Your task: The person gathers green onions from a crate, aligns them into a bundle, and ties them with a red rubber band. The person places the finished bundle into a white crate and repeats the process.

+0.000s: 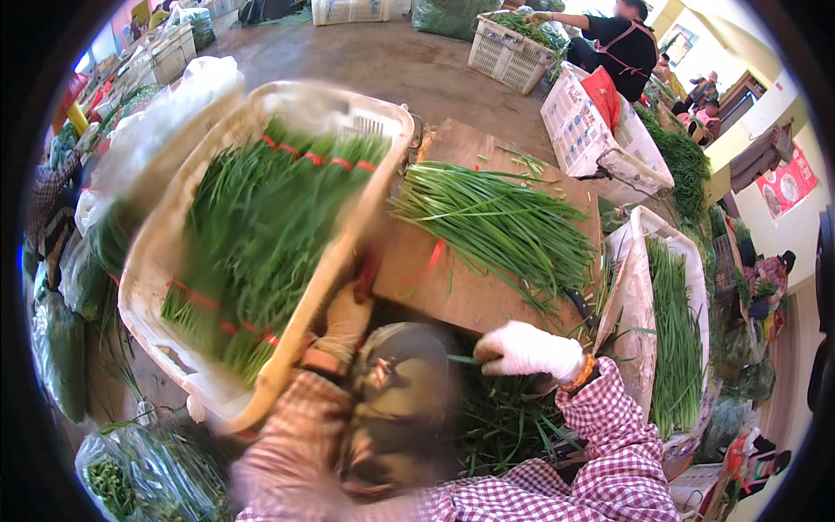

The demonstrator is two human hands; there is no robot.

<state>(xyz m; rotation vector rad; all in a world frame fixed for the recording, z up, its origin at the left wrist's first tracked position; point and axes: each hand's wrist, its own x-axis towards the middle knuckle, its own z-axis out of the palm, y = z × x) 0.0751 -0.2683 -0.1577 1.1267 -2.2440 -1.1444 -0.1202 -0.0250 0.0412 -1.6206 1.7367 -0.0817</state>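
Observation:
My left hand [346, 316], in a worn glove, is low between the crate and the board, beside dark red strips [368, 274]. Blur hides whether its fingers grip them. My right hand [531, 349], in a white glove, is at the board's near edge with fingers curled; a green blade [462, 359] lies by its fingertips, perhaps held. A loose pile of garlic chives [496, 222] covers much of the wooden board [417, 274]. Near its right edge, a dark knife-like handle [580, 307] sticks out from the chives. A red tie [436, 251] lies on the board.
To the left, a white plastic crate [385, 222] holds chive bundles [274, 215] with red ties. A lined crate [701, 313] of chives [672, 339] stands right. Trimmings [502, 424] lie below my right hand. A co-worker [620, 49] sits beyond, by another crate [512, 55].

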